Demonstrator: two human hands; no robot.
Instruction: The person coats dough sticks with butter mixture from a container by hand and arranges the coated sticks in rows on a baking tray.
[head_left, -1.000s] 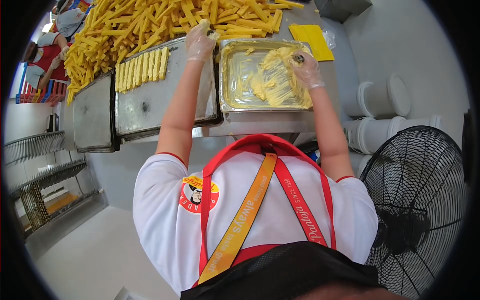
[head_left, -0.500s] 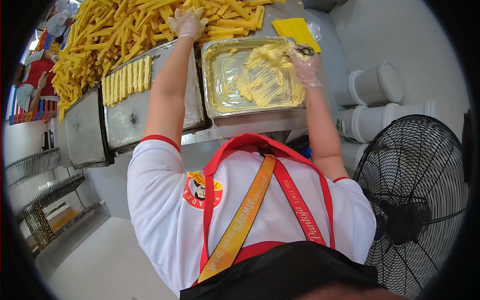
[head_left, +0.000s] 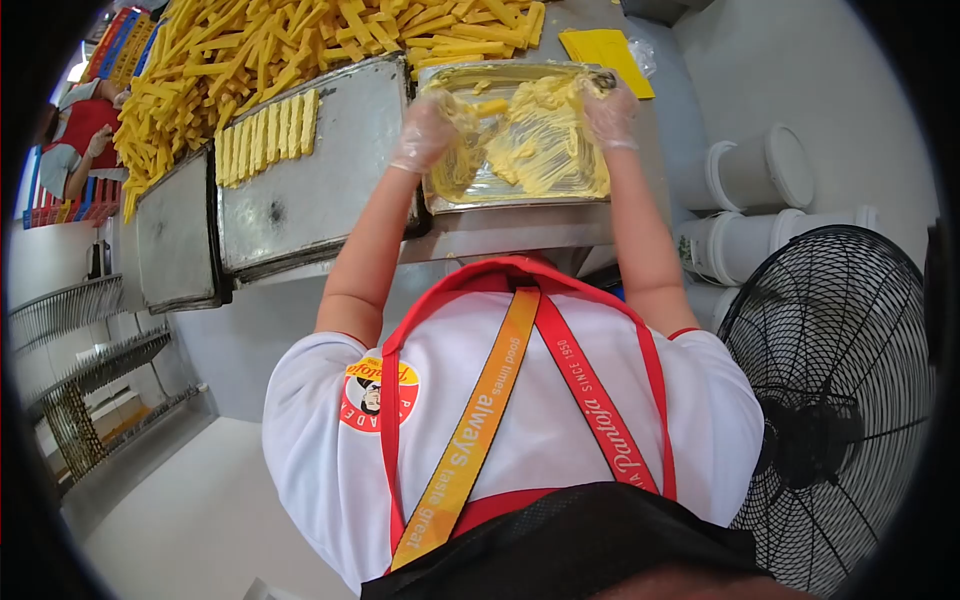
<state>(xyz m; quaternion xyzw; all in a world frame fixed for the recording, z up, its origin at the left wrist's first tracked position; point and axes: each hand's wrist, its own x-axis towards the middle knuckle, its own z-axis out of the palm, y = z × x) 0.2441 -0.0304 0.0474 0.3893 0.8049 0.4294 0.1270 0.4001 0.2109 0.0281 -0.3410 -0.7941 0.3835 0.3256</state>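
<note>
My left hand, in a clear glove, is over the left side of a metal tray. Its fingers are curled, and a short yellow stick juts out beside them. Pale yellow cream is smeared across the tray, thickest toward the right. At the tray's right rim my gloved right hand is closed around a dark-handled tool; its working end is hidden. Left of the tray lies a dark-edged baking sheet, with a row of cream-coated sticks on it.
A large heap of yellow sticks lies behind the trays. Another metal sheet is at the left. Yellow cards lie at the back right. White buckets and a black fan stand at right. Another person is at far left.
My left hand has come back from the heap of sticks to the left part of the cream tray, where a stick now shows. My right hand stays at the tray's right rim.
</note>
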